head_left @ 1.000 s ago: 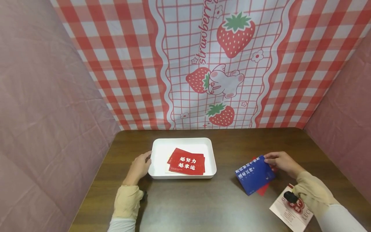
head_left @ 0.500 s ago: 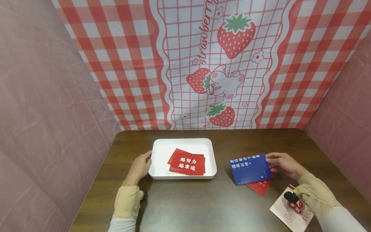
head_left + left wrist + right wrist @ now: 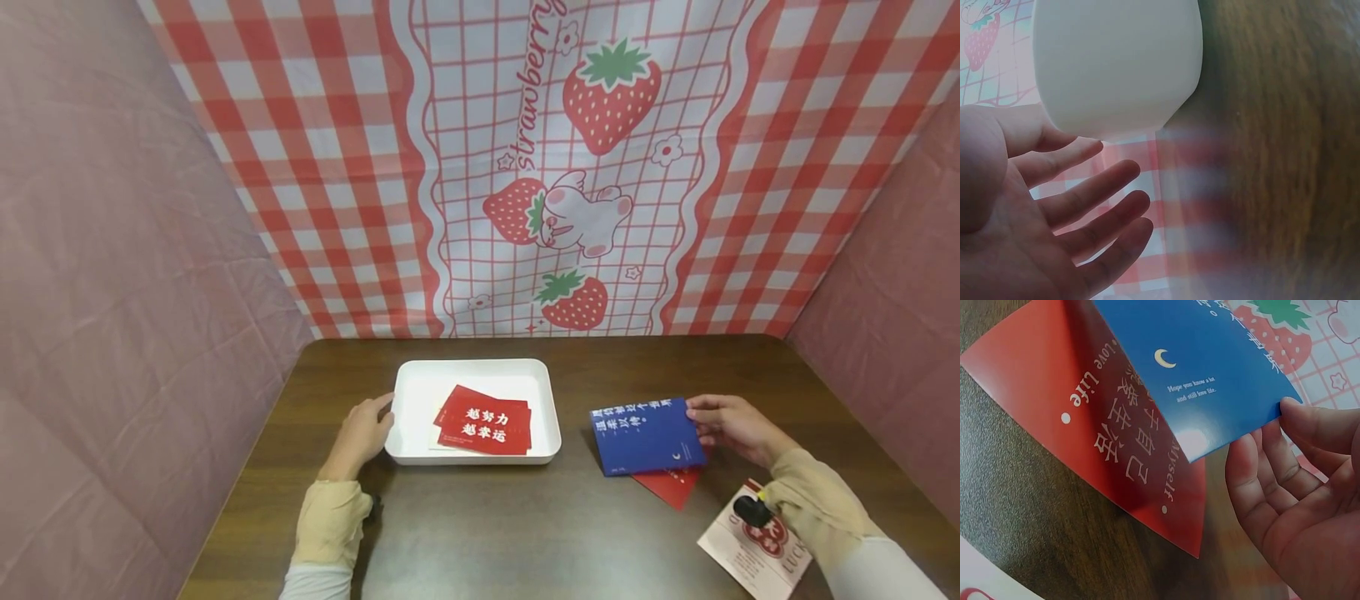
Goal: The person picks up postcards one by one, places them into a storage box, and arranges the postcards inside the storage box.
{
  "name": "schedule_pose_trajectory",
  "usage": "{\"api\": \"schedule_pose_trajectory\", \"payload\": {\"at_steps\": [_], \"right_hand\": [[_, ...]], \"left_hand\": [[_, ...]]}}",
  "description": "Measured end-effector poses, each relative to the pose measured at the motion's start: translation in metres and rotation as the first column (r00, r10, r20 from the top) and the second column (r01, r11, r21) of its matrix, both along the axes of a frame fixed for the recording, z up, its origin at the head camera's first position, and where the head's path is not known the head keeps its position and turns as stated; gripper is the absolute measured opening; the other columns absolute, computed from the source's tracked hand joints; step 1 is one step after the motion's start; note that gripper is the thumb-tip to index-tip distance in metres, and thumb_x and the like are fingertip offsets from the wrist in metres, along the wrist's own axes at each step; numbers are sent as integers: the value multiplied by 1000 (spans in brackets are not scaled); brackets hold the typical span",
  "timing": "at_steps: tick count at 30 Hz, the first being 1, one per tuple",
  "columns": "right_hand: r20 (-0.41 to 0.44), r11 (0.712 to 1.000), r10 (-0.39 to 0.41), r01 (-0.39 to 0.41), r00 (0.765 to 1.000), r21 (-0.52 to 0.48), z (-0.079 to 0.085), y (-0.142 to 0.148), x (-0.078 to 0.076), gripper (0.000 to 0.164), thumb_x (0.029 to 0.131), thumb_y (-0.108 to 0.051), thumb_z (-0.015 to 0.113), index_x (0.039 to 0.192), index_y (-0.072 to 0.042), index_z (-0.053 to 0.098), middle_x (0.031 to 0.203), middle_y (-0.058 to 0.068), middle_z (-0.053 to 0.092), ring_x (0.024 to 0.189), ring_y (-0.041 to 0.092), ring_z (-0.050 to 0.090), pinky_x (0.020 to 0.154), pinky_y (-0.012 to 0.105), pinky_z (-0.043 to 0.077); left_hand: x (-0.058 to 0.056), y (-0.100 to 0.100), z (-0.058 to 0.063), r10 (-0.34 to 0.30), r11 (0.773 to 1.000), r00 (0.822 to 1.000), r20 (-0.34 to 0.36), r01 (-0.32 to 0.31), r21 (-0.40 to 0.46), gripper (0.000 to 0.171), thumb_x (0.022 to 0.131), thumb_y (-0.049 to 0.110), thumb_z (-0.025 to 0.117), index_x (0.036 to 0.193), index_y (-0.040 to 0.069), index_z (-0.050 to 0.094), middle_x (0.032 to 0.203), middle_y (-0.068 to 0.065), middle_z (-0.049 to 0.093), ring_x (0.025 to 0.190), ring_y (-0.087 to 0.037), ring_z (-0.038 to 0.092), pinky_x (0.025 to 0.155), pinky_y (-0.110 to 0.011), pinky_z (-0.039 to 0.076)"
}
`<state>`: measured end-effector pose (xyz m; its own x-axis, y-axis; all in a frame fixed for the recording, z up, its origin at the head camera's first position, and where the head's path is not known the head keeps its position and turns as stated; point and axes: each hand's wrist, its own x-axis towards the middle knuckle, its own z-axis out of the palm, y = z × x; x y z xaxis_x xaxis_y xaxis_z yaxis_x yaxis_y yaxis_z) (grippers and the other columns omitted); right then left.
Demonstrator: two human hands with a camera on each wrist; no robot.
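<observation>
The right hand (image 3: 738, 427) pinches a blue card (image 3: 647, 437) at the right edge, close to the far right corner, thumb on the printed face and fingers beneath. The left hand (image 3: 363, 433) is at the left wall of a white tray (image 3: 472, 371), fingers extended and spread, gripping nothing; contact with the wall cannot be confirmed.

The blue card extends leftward from the right hand, toward the right edge of the worktop (image 3: 487, 533) and well apart from the left hand. It overlaps a red card (image 3: 672, 486); contact between the two cannot be determined.

Markings: the blue card bears a crescent moon, "Hope you know a lot and still love life." and white characters including 温柔以待. The red card reads "love life", "Myself", 生活 and 自己. Inside the tray, toward its near edge, the uppermost red card (image 3: 487, 425) reads 越努力 越幸运; other cards project from beneath it. A cream card (image 3: 738, 533), nearer the worktop's right edge, shows a red emblem and the letters "LUC".

Obstructions: the right sleeve (image 3: 817, 496) and a black wrist device (image 3: 752, 510) mask part of the cream card. A strawberry-printed backdrop (image 3: 360, 208) stands along the worktop's far edge.
</observation>
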<state>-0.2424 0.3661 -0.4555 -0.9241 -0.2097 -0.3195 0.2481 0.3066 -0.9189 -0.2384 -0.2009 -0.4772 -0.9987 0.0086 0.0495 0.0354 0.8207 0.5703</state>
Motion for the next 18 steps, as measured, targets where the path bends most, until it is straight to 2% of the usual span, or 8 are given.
{"api": "schedule_pose_trajectory", "payload": {"at_steps": [5,13,18], "right_hand": [[7,999,-6,7,1000,-40,3,-2,0,15,97,-11,53,96,-20,65,81,-7,67,73,10,63,69,27,57],[-4,1000,-9,9,1000,5,6,-2,-3,10,98,-17,54,104,-14,62,86,-7,66,79,10,64,73,27,57],[1,1000,-7,7,1000,-26,9,-4,-4,9,98,-16,54,102,-16,62,85,-7,67,78,10,64,73,28,57]], "left_hand": [[1,0,1,3,1000,1000,-6,-3,-1,43,94,13,52,134,1,57,130,-27,59,123,-44,54,104,-56,41],[1,1,1,-6,1000,1000,-3,6,-18,43,94,14,52,135,1,56,131,-27,59,124,-44,53,104,-56,41],[1,1,2,5,1000,1000,11,-5,-14,43,94,15,52,135,2,56,130,-27,59,123,-44,53,104,-56,41]]}}
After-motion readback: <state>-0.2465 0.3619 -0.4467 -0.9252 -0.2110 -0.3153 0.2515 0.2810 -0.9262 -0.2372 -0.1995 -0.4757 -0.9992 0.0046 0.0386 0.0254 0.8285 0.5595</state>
